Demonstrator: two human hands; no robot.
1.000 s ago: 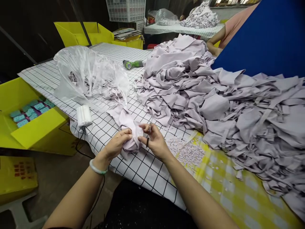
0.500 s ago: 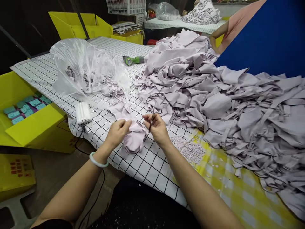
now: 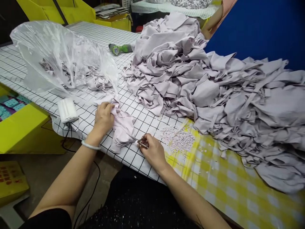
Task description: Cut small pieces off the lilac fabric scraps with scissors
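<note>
My left hand (image 3: 104, 118) grips the upper left edge of a pale pink fabric piece (image 3: 124, 125), which lies crumpled on the checked tablecloth close to the front edge. In my right hand (image 3: 154, 153) are small dark metal thread snips (image 3: 142, 143), their tips pointing left at the lower right corner of that fabric. Whether the blades touch the cloth I cannot tell. Right of my right hand lies a scatter of tiny fabric clippings (image 3: 182, 140). Behind both hands rises a large heap of pale mauve fabric pieces (image 3: 173, 66).
A clear plastic bag (image 3: 64, 41) with more fabric pieces stands at left. A white box-shaped device (image 3: 67, 110) with a black cable sits near the edge. A green-handled tool (image 3: 121, 48) lies farther back. Yellow boxes (image 3: 26, 127) stand below left. Another person's arm (image 3: 212, 24) shows behind the heap.
My left hand has shifted left and up along the fabric piece. The right hand has come down toward the table edge, its snips now at the fabric's lower corner. The view has tilted downward.
</note>
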